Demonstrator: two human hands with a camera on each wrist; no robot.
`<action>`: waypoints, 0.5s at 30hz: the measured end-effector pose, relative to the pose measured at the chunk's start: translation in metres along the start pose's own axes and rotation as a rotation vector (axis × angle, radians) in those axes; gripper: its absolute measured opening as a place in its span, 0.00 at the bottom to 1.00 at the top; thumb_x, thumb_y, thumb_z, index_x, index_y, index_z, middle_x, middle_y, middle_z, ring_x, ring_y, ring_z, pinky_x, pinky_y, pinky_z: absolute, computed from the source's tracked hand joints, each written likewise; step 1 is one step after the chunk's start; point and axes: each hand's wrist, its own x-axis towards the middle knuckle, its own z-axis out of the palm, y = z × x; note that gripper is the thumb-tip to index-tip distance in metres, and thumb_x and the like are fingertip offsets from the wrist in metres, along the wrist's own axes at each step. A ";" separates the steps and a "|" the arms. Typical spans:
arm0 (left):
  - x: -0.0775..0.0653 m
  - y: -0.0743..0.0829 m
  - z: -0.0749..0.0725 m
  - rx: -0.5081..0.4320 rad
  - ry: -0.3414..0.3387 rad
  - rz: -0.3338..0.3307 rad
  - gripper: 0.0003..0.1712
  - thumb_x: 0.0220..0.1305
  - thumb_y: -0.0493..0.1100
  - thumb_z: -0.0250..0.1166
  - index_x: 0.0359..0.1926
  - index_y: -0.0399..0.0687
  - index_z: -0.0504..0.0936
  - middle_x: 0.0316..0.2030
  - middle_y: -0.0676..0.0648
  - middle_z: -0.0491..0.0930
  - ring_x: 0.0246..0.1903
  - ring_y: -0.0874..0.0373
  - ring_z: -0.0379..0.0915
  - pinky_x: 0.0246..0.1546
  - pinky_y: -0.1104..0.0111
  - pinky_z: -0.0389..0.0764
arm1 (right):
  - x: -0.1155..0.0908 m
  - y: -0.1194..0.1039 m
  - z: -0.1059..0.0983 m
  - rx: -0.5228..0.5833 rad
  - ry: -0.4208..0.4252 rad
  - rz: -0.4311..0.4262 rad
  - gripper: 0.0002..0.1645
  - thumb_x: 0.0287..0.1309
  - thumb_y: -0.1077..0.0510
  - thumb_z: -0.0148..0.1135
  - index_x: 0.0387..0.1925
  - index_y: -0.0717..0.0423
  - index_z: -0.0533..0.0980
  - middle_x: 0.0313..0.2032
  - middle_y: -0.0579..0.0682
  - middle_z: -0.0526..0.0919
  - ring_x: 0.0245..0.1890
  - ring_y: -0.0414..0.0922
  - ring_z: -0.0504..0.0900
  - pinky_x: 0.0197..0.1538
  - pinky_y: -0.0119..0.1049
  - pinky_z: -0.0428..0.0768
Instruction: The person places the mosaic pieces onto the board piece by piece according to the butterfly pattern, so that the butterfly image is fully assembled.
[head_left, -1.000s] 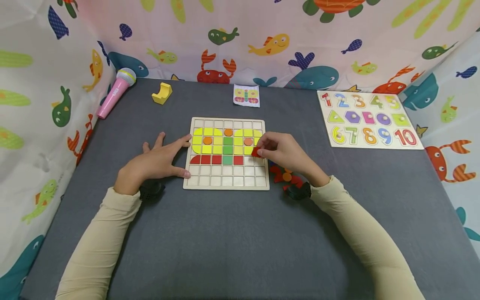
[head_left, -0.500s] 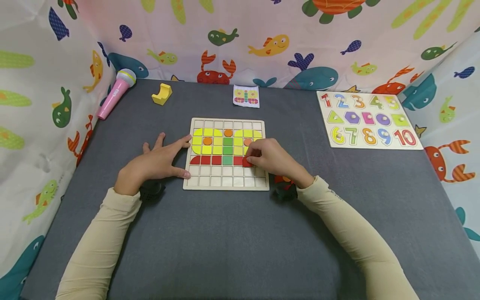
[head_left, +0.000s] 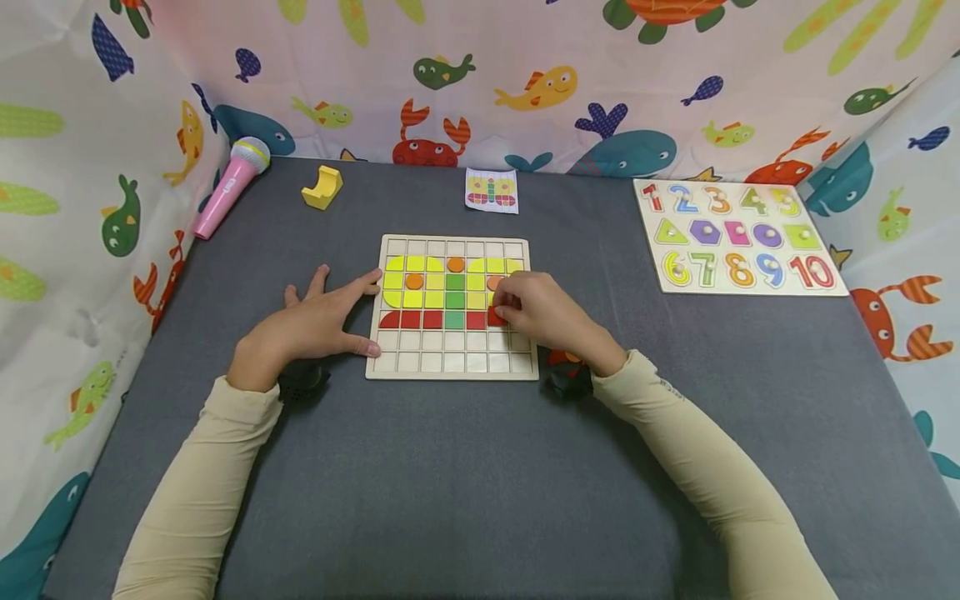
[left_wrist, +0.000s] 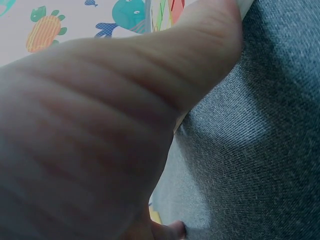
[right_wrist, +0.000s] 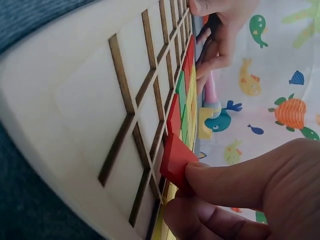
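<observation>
A wooden grid board [head_left: 454, 363] lies on the grey cloth, partly filled with yellow, orange, green and red tiles. My left hand [head_left: 303, 327] has its fingers spread, with thumb and forefinger resting on the board's left edge. Between thumb and fingers, my right hand [head_left: 551, 313] pinches a red square tile [right_wrist: 176, 161]. In the right wrist view that tile stands tilted over a grid cell, beside another red tile [right_wrist: 173, 115] lying in the same row. The fingers hide part of the board's right side.
Loose red and orange pieces [head_left: 564, 357] lie partly hidden beneath the right wrist. Behind the board are a small pattern card [head_left: 491, 192], a yellow block [head_left: 322, 188] and a pink toy microphone [head_left: 231, 188]. A number puzzle board [head_left: 738, 237] sits at back right.
My right hand has moved left and slightly down over the board with the red tile, bringing it beside the red tile right of the green column. The left hand has stayed put.
</observation>
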 end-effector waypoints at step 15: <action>0.001 0.000 -0.001 -0.013 -0.012 -0.013 0.74 0.58 0.67 0.79 0.88 0.56 0.39 0.84 0.37 0.51 0.78 0.21 0.17 0.63 0.18 0.26 | -0.007 -0.001 -0.001 0.010 -0.061 -0.085 0.04 0.68 0.69 0.68 0.40 0.62 0.88 0.38 0.51 0.87 0.37 0.47 0.82 0.45 0.42 0.83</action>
